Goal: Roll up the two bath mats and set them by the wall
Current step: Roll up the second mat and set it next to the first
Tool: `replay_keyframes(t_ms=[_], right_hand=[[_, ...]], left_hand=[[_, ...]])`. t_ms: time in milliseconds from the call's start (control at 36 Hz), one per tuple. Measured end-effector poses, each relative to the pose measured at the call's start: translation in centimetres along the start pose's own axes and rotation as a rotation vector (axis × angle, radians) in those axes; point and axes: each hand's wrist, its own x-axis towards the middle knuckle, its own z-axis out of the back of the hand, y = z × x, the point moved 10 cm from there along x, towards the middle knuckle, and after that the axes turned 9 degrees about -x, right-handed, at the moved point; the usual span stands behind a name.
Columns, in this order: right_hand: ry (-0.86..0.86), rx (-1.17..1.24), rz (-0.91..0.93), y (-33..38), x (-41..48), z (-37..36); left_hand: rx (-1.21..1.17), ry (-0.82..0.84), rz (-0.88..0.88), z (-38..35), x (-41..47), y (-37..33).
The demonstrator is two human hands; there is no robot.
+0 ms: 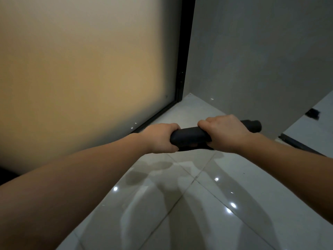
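A dark rolled bath mat [189, 136] is held level above the glossy floor, in front of the corner where a frosted glass panel meets a grey wall. My left hand [160, 138] grips the roll's left end from above. My right hand [225, 132] wraps the roll further right, and the roll's right end [252, 125] sticks out past it. Only this one mat is in view.
A frosted glass panel [86, 73] in a black frame [185, 51] fills the left. The grey wall [261, 51] stands behind the mat. Pale shiny floor tiles [189, 204] spread below. A dark floor track [297, 145] and a small dark object [312, 113] lie at the right.
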Motion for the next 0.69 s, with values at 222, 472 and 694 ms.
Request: replay_keyframes(t_ms=[222,472,694], right_hand=[[0.617,0.623,-0.138,-1.1,-1.4,-4.6],[0.623,0.865,-0.305,-0.6,-1.5,-5.1],[0.787,1.082,-0.37,0.1,-2.9,-5.1]], left_hand=[[0.238,-0.271,-0.183,1.5,-1.2,-1.2],[0.475,-0.261,-0.248,-0.3,-0.5,-3.4],[0.388,-0.355,-0.323,-1.4,-0.9,-5.4]])
